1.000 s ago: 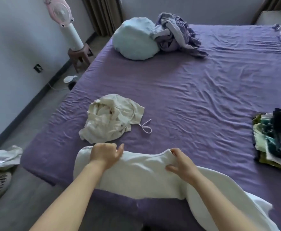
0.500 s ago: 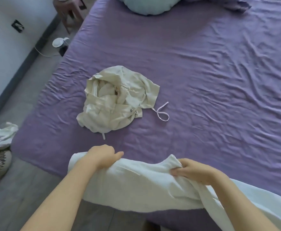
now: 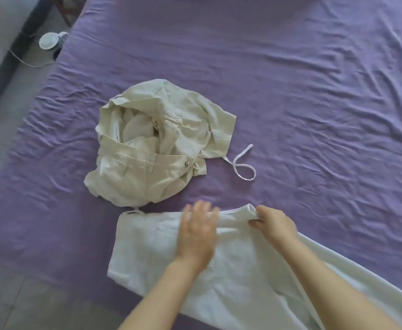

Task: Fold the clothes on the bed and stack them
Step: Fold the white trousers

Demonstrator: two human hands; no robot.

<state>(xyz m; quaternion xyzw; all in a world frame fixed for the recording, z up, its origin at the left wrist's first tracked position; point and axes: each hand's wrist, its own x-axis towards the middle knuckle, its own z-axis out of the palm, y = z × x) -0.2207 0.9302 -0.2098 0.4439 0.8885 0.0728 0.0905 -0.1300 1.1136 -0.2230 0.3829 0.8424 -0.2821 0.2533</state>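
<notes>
At the near edge of the wrinkled purple bedsheet (image 3: 290,91), a pair of pale white cotton trousers (image 3: 147,253) lies spread flat, one leg trailing off to the right. The left hand (image 3: 196,234) lies flat on the fabric with fingers straight (blurred, likely smoothing), while the right hand (image 3: 275,225) pinches the waistband corner. Just beyond sits a crumpled cream-coloured garment (image 3: 157,144), unfolded. The flattening step seems underway; next, the long leg probably needs folding over.
</notes>
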